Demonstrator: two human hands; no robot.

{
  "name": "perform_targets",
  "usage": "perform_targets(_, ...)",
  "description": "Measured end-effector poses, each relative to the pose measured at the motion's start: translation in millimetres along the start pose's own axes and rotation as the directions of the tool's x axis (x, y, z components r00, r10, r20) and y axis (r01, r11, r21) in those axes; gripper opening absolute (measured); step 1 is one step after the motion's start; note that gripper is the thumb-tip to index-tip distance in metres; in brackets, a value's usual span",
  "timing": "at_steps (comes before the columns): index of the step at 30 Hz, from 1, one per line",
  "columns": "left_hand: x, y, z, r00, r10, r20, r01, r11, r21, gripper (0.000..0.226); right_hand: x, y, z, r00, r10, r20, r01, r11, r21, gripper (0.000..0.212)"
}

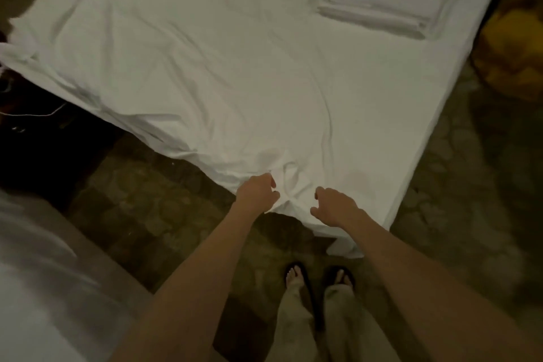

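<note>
A white sheet (223,73) lies wrinkled over a mattress that runs from the upper left down to a near corner in front of me. My left hand (258,191) is at that corner with its fingers curled into a bunch of the sheet, and creases fan out from the spot. Just to the right, my right hand (335,205) hovers over the same corner, fingers and thumb loosely curled and apart, holding nothing. A loose flap of the sheet (342,247) hangs below the corner.
A stack of folded white linen (379,6) rests on the far right of the bed. Another white-covered surface (38,279) is at the lower left. Something yellow (511,47) sits on the floor at right. My sandalled feet (320,276) stand on the patterned floor.
</note>
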State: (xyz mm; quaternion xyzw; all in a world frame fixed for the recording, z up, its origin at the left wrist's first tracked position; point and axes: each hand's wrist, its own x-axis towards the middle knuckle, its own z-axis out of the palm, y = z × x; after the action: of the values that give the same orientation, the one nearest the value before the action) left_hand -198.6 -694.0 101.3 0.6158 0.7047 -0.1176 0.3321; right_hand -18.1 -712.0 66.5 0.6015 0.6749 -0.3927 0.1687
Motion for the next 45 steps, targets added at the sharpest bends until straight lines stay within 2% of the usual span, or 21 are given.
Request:
perform_targets(5,29.7,-27.6,48.4,0.993,0.085,0.079,-0.091,0.994,0.069,0.031,55.0,-15.2,5.6,0.994,0.023,-0.107,-0.007,0.989,0.145,0.047)
perform_targets(8,54.2,-47.9,70.6,0.991,0.132,0.030,-0.134,0.984,0.118,0.039,83.3,-18.5,27.8,0.985,0.104,-0.140,-0.059,0.953,0.296,0.052)
perform_targets(10,77.5,-58.5,76.1,0.980,0.187,-0.065,-0.172,0.968,0.184,0.050,98.7,-20.2,50.1,0.978,0.194,-0.071,-0.137,0.867,0.479,0.064)
perform_targets(12,102.5,-66.1,77.0,0.966,0.223,-0.131,-0.187,0.952,0.242,0.067,108.8,-21.3,78.4,0.965,0.258,0.043,-0.225,0.735,0.639,0.081)
perform_targets(13,117.8,-68.9,76.9,0.958,0.237,-0.159,-0.188,0.943,0.274,0.073,114.4,-21.8,91.3,0.959,0.278,0.058,-0.240,0.682,0.690,0.084)
perform_targets(15,142.8,-71.6,73.7,0.945,0.284,-0.162,-0.204,0.899,0.387,0.082,127.9,-25.1,109.7,0.933,0.360,0.007,-0.247,0.629,0.737,0.081)
perform_targets(18,172.1,-73.5,64.8,0.957,0.268,-0.108,-0.189,0.863,0.468,0.099,146.5,-33.0,121.5,0.884,0.463,-0.063,-0.278,0.629,0.726,0.073)
perform_targets(19,180.1,-74.0,62.0,0.964,0.256,-0.077,-0.196,0.874,0.444,0.098,150.5,-36.1,120.1,0.884,0.459,-0.087,-0.261,0.640,0.723,0.060)
perform_targets(21,190.9,-78.0,51.9,0.968,0.250,0.036,-0.249,0.919,0.305,0.081,154.3,-40.0,115.0,0.899,0.409,-0.156,-0.169,0.653,0.739,0.040)
perform_targets(24,186.4,-93.7,32.2,0.954,0.282,0.103,-0.294,0.945,0.141,0.053,146.0,-41.7,104.6,0.906,0.351,-0.234,-0.046,0.635,0.771,0.034)
perform_targets(28,174.3,-114.5,-2.6,0.957,0.285,0.048,-0.283,0.958,-0.042,0.038,139.9,-44.9,92.3,0.907,0.329,-0.261,-0.008,0.635,0.773,0.028)
perform_targets(32,167.7,-131.5,-45.0,0.976,0.211,0.051,-0.202,0.969,-0.140,0.046,135.3,-57.1,84.1,0.899,0.345,-0.269,-0.008,0.628,0.778,0.032)
perform_targets(35,165.0,-141.6,-77.8,0.982,0.188,-0.016,-0.188,0.971,-0.145,0.036,130.5,-66.2,72.7,0.855,0.368,-0.367,0.096,0.582,0.807,0.024)
perform_targets(38,153.0,-142.4,-98.6,0.966,0.251,-0.065,-0.259,0.949,-0.179,0.021,129.8,-78.4,46.1,0.806,0.368,-0.464,0.209,0.557,0.804,0.021)
perform_targets(42,132.3,-131.1,-100.8,0.957,0.288,-0.033,-0.284,0.906,-0.312,0.055,129.0,-95.7,0.6,0.743,0.405,-0.533,0.320,0.485,0.814,0.019)
perform_targets(45,124.6,-111.3,-79.2,0.943,0.332,0.019,-0.308,0.893,-0.329,0.061,125.4,-115.2,-25.0,0.748,0.388,-0.538,0.393,0.394,0.831,0.018)
